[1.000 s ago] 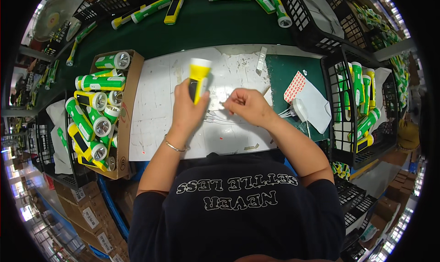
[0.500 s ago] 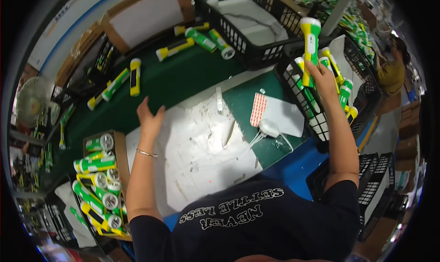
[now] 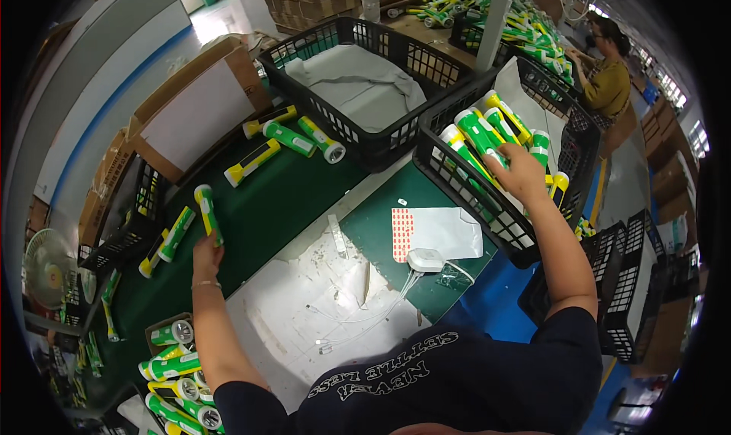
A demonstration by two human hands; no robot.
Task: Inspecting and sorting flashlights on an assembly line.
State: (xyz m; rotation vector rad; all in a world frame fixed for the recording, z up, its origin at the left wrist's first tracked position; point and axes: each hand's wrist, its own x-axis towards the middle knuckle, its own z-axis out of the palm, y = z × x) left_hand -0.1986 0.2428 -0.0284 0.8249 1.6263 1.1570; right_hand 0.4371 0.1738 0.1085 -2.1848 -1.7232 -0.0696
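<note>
My left hand (image 3: 206, 259) is closed around the lower end of a green and yellow flashlight (image 3: 204, 203), which stands out past my fingers over the dark green surface. On the right, my right hand (image 3: 524, 178) reaches into a black plastic crate (image 3: 487, 216). Its fingers are round the near end of a green flashlight (image 3: 476, 133) lying among several others in there. Part of that near end is hidden by my fingers. Beside my left hand lies another green flashlight (image 3: 177, 235).
Several flashlights lie along the green surface, among them a yellow one (image 3: 253, 162). A white charger with cables (image 3: 426, 261) sits on the bench. A second black crate (image 3: 373, 147) stands behind, and a cardboard box of flashlights (image 3: 173, 368) lower left. A person (image 3: 609, 73) works far right.
My left hand, open before, has moved onto a flashlight and closed on it. My right hand has lowered its flashlight from above the crate down among the others. The view has shifted.
</note>
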